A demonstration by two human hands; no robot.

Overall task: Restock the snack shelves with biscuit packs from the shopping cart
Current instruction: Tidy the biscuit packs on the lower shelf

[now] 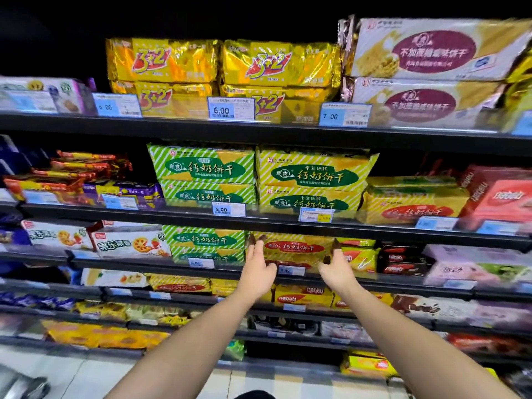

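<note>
Bottom edge: a dark rounded thing [250, 395] is chopped off by the frame, no clue what it is. Same goes for the grey smeary blob [23, 383] in the left corner.
Arms: two bare forearms reach up from the bottom towards the shelving.
Left hand [257, 270]: fingers straight, pointing up, laid at the left end of the yellow foil biscuit pack with the red oval label [293, 247]. Nothing is curled round it.
Right hand [337, 269]: fingers spread loose and fairly straight at the pack's right end. The tips are dark and smeared, so I honestly can't tell if they really touch.
Pack spot: lying flat on the black metal shelf [138, 264] that's third from the top, on another pack like it that's mostly hidden by the hands. It sits just right of the green-striped biscuit packs [205, 239].
Lower shelves: too blurry to read.
Up top: shiny gold "3+2" packs [162, 60]. The far-right stuff is motion-blurred.
</note>
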